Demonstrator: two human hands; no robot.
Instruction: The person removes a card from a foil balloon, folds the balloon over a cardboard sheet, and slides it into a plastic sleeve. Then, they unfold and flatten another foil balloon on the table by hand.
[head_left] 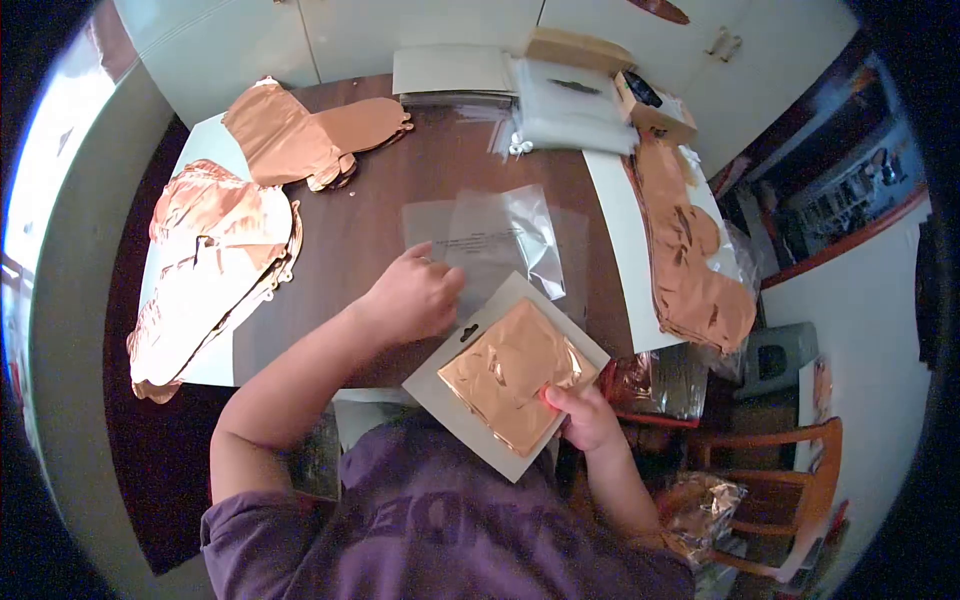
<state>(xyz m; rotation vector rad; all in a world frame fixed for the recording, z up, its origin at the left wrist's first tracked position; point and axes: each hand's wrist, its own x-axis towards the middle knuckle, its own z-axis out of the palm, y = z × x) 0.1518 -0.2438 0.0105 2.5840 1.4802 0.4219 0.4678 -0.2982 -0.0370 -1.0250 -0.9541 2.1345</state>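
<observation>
My right hand (pixel 588 412) grips a light card (pixel 425 385) with a hang slot, its thumb pressing on the folded copper-coloured foil (pixel 515 370) that lies on the card. The card is tilted like a diamond above the table's front edge. My left hand (pixel 415 292) is over the clear plastic bag (pixel 475 245), its fingers curled; whether they pinch the bag's edge is too small to tell. The bag lies flat on the brown table (pixel 350 230), with small print on it and a shiny flap at its right.
Copper foil pieces lie in piles at the left (pixel 215 250), back left (pixel 290 135) and right (pixel 690 250). At the back are stacked cards (pixel 455 72), clear bags (pixel 570 105) and an open box (pixel 655 105). A wooden chair (pixel 820 480) stands at the right.
</observation>
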